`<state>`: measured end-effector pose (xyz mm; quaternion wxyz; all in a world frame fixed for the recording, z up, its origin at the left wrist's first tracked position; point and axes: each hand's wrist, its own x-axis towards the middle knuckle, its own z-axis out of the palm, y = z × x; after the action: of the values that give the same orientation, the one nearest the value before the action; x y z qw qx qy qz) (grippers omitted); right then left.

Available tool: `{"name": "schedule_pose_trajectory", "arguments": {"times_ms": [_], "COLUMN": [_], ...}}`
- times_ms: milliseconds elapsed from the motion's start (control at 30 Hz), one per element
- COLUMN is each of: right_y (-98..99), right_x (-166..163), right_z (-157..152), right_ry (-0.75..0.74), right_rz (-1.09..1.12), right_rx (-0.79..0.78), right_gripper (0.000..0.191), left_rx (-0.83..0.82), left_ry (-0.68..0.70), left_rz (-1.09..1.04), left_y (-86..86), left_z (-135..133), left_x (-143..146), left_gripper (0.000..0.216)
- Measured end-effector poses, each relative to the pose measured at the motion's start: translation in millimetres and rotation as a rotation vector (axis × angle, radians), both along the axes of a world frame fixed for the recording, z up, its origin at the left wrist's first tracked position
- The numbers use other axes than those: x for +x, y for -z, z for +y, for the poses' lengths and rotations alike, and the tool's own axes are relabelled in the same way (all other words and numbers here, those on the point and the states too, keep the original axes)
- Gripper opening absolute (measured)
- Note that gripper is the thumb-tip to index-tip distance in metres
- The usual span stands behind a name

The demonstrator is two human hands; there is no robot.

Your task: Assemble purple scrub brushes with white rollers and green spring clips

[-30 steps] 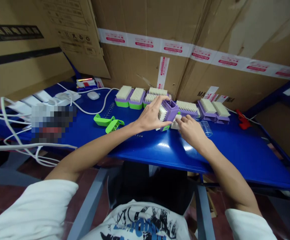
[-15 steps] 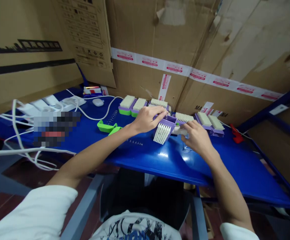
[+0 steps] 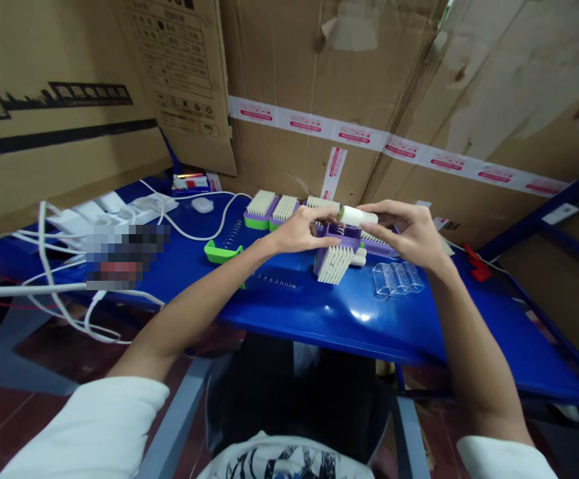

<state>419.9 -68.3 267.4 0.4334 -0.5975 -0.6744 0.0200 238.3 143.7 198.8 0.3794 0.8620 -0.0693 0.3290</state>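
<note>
My left hand (image 3: 300, 231) is closed on a purple brush head (image 3: 352, 239) with cream bristles (image 3: 336, 266) pointing down toward me. A small metal spring shows in the brush head's open top. Between the fingers of my right hand (image 3: 413, 227) is a white rounded piece (image 3: 360, 217) with a green end, held just above the brush head. The fingertips of my left hand are close to that green end; whether they touch it I cannot tell. Behind my left hand stand more bristle brushes (image 3: 259, 209), some with green bases. Left of the brush head lies a green plastic shell (image 3: 222, 251).
Small springs (image 3: 275, 281) lie in a row on the blue table (image 3: 289, 316), with others (image 3: 233, 234) farther back. Clear plastic pieces (image 3: 398, 279) sit at the right, a red object (image 3: 478, 264) beyond. White cables, a power strip (image 3: 150, 207) and a mouse (image 3: 202, 205) occupy the left.
My right hand has risen from the tabletop and now holds the white piece over the brush head. The clear plastic pieces have come into fuller view. My left hand keeps the brush.
</note>
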Motion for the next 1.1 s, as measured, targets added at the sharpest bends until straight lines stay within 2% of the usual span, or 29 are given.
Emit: {"name": "schedule_pose_trajectory", "arguments": {"times_ms": [100,200,333,567,733,1100], "right_y": [-8.6,-9.0,-10.9,-28.0,-24.2,-9.2], "right_x": [0.4,-2.6,-6.8,-7.8,-17.0,-10.5], "right_z": [3.8,7.3,9.9,5.1,7.1,13.4], "right_ry": [-0.004,-0.007,-0.025,0.012,0.059,0.048], "right_rz": [-0.048,-0.118,-0.189,-0.266,-0.379,-0.149], "right_rx": [-0.047,-0.097,-0.142,-0.248,-0.191,-0.153], "right_gripper": [0.035,0.032,0.034,0.035,0.028,0.029], "left_rx": [-0.126,-0.210,-0.198,-0.181,-0.145,-0.132], "left_ry": [0.018,0.046,0.048,0.034,0.032,0.066], "left_rz": [0.044,0.070,0.080,0.070,0.034,-0.022], "left_y": [0.1,-0.5,0.1,0.8,4.3,-0.6], "left_z": [-1.1,-3.3,-4.2,-3.3,-0.3,0.9], "left_x": [0.5,0.3,0.6,2.5,2.4,-1.4], "left_gripper": [0.060,0.065,0.062,0.058,0.053,0.044]}}
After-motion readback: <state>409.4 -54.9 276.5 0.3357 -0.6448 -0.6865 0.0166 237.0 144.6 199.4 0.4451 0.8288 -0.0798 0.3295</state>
